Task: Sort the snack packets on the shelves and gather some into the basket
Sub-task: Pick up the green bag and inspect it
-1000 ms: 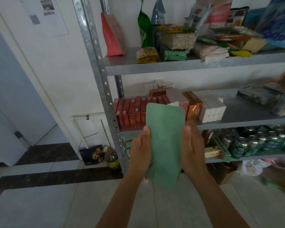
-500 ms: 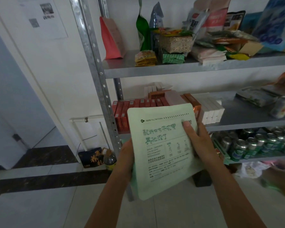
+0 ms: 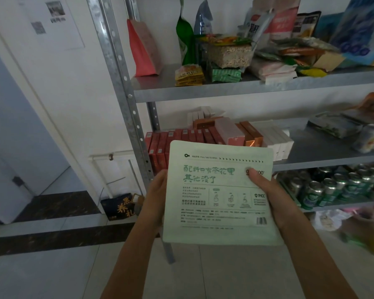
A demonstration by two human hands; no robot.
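Now turned print-side up: flat pale green paper packet (image 3: 216, 190), gripped at both edges by left hand (image 3: 157, 197) and right hand (image 3: 268, 197). Not yet shelved; no basket in sight.

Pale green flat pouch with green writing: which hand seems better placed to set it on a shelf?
Probably the right hand: its thumb pins the pale green flat pouch on the side before the open grey metal shelves. The left hand sits by the upright post.
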